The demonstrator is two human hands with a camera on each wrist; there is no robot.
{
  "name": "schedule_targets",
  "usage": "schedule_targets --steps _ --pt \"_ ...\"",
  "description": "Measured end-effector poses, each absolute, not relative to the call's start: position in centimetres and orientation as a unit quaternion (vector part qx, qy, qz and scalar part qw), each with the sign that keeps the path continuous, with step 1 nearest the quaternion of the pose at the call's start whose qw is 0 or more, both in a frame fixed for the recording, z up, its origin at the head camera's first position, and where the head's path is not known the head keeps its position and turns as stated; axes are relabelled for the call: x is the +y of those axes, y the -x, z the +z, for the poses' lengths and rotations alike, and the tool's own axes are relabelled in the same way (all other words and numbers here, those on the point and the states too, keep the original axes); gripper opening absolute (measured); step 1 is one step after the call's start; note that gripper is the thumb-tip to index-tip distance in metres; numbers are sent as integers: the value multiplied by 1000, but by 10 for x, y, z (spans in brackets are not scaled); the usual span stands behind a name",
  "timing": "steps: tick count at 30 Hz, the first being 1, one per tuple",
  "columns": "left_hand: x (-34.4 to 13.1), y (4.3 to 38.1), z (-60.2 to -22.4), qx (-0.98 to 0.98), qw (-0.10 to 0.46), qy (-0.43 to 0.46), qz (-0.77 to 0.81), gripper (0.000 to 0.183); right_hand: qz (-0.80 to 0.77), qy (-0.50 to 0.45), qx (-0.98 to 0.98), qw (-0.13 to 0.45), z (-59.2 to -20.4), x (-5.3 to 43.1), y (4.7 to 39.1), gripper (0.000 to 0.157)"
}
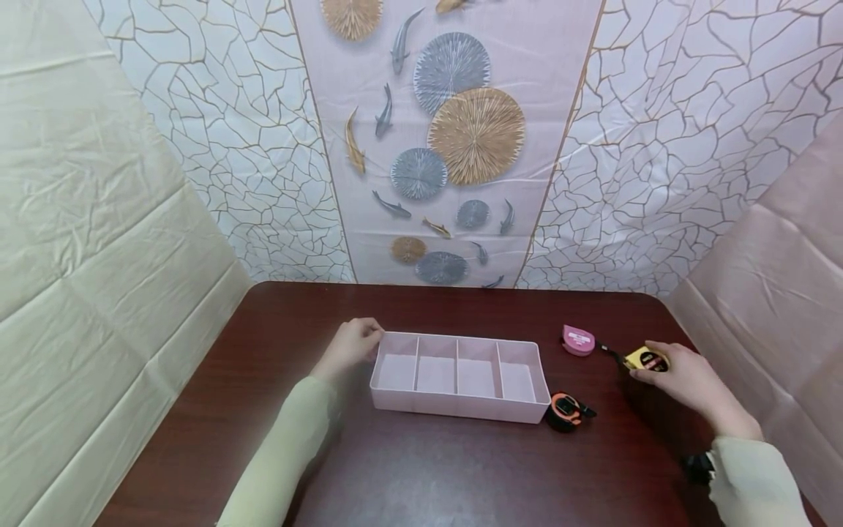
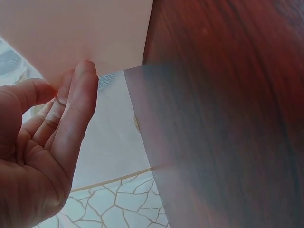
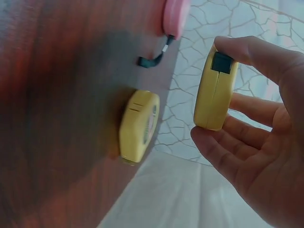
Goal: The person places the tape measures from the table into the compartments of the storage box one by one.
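Above dark-red wood-grained bench (image 1: pixel 428 468), right hand (image 1: pixel 688 377) pinches rounded yellow tape measure (image 3: pixel 213 97), black square (image 3: pixel 222 62) on seamed edge; left hand (image 1: pixel 349 345) pinches corner of pale-pink four-compartment tray (image 1: pixel 461 405).

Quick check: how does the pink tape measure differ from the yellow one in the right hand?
Colour: the pink tape measure is pink, while the held yellow tape measure is yellow.
Support: the pink one lies on the table; the yellow one is pinched in the right hand.
Place: the pink one is nearer the tray; the yellow one is farther right.
Both are outside the tray.
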State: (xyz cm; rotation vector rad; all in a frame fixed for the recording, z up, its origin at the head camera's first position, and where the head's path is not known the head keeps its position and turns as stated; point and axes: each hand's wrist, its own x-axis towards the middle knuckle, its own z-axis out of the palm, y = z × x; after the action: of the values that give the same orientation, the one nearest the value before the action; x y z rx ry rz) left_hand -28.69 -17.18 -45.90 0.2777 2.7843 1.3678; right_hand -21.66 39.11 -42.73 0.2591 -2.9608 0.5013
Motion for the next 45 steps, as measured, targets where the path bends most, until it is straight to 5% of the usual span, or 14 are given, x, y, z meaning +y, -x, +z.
schedule_targets --steps 27,38,45 --pt "-170 290 -456 890 12 -91 446 14 145 -92 -984 57 -327 390 244 76" --pt "-173 288 -456 887 25 -83 454 14 107 -119 -980 118 -290 385 252 71" --pt "-173 287 -460 881 33 -82 464 14 126 -98 -982 104 -278 382 251 76"
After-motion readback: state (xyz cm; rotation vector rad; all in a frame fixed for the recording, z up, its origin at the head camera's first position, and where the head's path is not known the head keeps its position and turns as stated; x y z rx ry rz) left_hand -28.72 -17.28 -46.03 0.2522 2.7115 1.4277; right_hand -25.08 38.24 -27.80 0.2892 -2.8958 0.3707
